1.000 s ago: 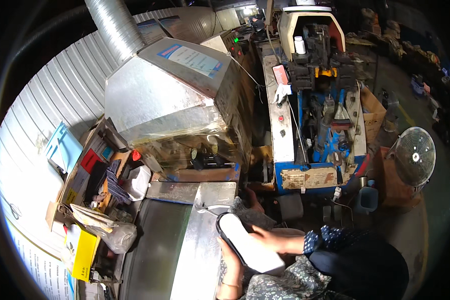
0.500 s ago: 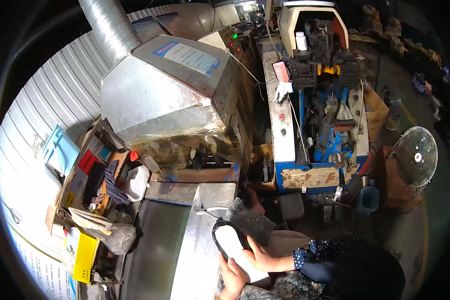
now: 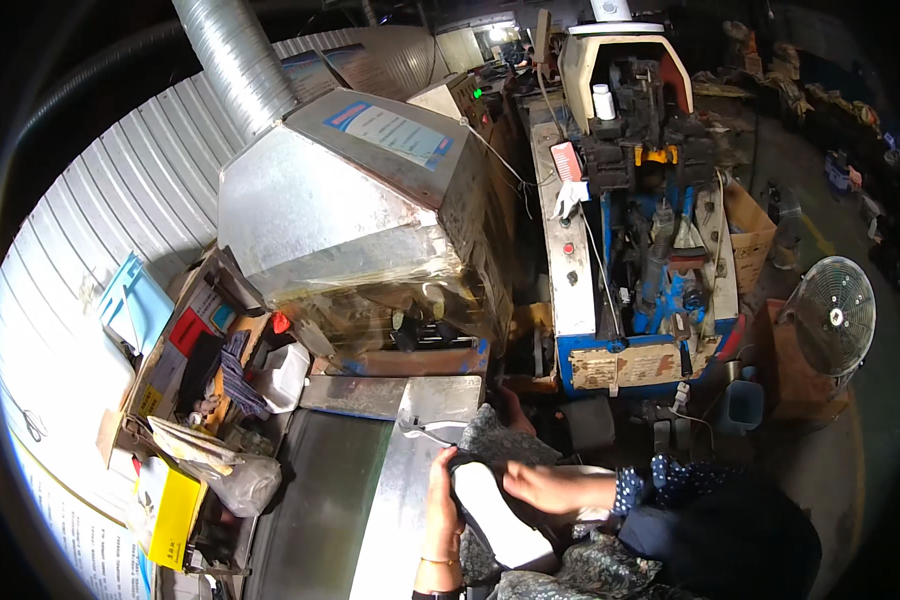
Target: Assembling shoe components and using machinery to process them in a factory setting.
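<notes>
A dark shoe upper (image 3: 457, 462) lies tilted above my lap, its long white sole side (image 3: 498, 515) facing up. My left hand (image 3: 442, 505) is closed around its far-left edge, the fingers partly hidden behind it. My right hand (image 3: 550, 488) is at the right edge of the shoe, fingers stretched out and close together against or just beside it; contact is hard to tell. Patterned grey cloth (image 3: 505, 438) covers my lap under and beyond the shoe. A thin metal rod (image 3: 425, 430) projects from the metal plate just past the shoe.
A conveyor belt (image 3: 320, 500) with a metal side plate (image 3: 395, 520) runs on the left into a hooded metal machine (image 3: 340, 200). A cluttered shelf (image 3: 220, 400) stands further left. Ahead right is a blue-and-white machine (image 3: 575, 270); a fan (image 3: 835, 315) and blue bin (image 3: 738, 403) are right.
My left hand has moved up along the shoe to its far end. My right hand has shifted rightward, off the white surface to its edge. The shoe has moved slightly right.
</notes>
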The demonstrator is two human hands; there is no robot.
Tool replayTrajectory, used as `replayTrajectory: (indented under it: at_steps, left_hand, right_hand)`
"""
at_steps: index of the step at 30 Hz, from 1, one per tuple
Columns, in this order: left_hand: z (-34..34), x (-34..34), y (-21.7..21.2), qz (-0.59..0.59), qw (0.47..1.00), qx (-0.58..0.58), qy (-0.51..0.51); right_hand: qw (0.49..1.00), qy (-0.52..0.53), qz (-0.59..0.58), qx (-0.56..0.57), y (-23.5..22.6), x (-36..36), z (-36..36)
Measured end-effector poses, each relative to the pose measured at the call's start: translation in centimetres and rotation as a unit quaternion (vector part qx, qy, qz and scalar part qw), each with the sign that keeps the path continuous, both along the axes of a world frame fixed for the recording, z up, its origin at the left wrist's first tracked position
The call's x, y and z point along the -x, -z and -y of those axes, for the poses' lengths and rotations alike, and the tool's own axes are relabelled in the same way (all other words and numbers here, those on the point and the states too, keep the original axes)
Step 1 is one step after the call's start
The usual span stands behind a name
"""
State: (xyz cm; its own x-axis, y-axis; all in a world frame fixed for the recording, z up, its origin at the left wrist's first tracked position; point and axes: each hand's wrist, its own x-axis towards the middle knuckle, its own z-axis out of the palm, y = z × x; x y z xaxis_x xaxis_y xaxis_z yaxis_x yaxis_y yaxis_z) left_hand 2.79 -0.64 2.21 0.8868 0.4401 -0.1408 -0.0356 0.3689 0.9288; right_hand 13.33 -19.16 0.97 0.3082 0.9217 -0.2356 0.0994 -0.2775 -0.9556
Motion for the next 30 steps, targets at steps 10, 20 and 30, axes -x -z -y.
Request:
replayTrajectory:
  at_steps: [10, 20, 30]
  left_hand:
    - [0.8, -0.3, 0.3, 0.097, 0.992, 0.05, 0.059]
    - [0.6, -0.4, 1.1, 0.058, 0.996, -0.059, 0.041]
    - [0.3, -0.7, 1.4, 0.043, 0.996, -0.084, -0.005]
  right_hand:
    - [0.941, -0.007, -0.071, -0.332, 2.8, -2.9, -7.9]
    - [0.946, -0.118, -0.057, -0.296, -0.8, -4.8, -6.1]
    - [0.937, 0.066, -0.009, -0.344, 2.1, -2.0, -7.0]
